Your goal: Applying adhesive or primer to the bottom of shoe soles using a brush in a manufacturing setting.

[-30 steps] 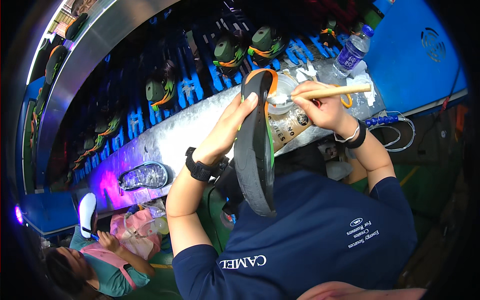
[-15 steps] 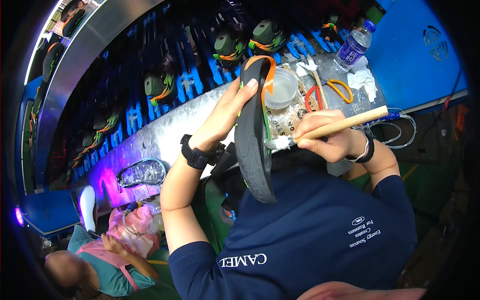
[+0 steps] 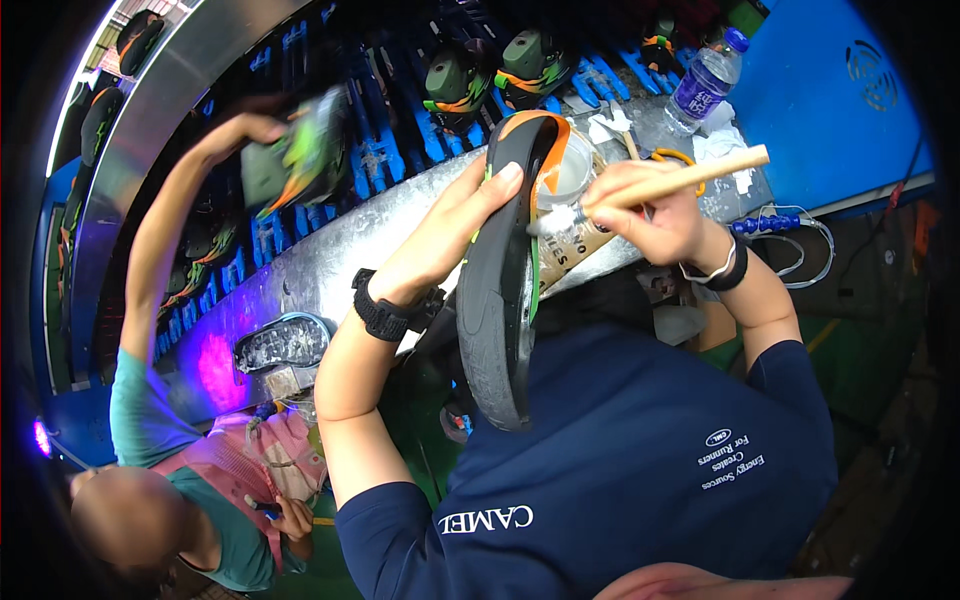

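Observation:
My left hand grips a black shoe sole with an orange toe end, its long side tilted upright before me. The thumb lies across the sole's outer face, and the other fingers are mostly behind it. In my right hand is a brush with a pale wooden handle. The brush's whitish bristles are at the inner rim of the sole, near its upper half; whether they touch is hard to tell. A clear round tub stands just behind the sole, partly covered by it.
Beyond the metal bench a rack with blue holders carries dark shoes. A water bottle, crumpled tissue and orange-handled scissors lie at right. At left, a co-worker reaches over the bench, holding a shoe.
My right hand and the brush have moved up along the sole toward its orange end. The sole has shifted slightly left and down. The co-worker has lifted a shoe off the rack.

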The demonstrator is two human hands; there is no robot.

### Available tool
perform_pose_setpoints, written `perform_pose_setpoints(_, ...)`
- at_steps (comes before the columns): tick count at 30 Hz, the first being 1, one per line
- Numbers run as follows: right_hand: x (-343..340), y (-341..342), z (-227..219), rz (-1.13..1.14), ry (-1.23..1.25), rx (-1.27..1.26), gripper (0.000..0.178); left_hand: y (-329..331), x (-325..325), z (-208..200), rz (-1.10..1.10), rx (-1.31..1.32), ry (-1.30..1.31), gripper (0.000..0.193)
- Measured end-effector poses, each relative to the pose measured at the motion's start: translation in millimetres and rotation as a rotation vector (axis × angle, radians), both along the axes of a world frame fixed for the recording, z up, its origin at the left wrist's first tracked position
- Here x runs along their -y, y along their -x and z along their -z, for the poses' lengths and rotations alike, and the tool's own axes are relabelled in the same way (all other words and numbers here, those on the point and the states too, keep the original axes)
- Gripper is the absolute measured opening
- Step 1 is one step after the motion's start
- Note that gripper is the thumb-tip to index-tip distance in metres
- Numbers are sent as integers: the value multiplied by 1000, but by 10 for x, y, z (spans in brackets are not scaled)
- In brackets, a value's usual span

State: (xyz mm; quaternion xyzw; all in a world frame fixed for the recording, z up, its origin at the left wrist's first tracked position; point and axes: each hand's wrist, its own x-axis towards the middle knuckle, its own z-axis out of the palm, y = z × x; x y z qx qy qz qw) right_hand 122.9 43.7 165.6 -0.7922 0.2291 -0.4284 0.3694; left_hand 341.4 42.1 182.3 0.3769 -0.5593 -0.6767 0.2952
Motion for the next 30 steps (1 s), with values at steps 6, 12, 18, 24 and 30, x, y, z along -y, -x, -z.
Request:
perform_pose_setpoints(6,183,68,109,165,-28,-73,8,-28,-72,-46,5,54,-55,58)
perform_pose_setpoints(12,288,125,233,343,229,14,6,-51,19,28,-6,21,-2,58)
perform_pose_setpoints(18,63,153,189,221,-172,241,8,-108,167,80,-59,-28,-26,54)
perform_pose_setpoints(24,-53,735,203,452,-169,650,14,-203,355,-573,-84,-666,-18,47)
perform_pose_setpoints(30,-357,1072,438,531,-337,810,13,-52,852,-1730,-487,-509,843,38)
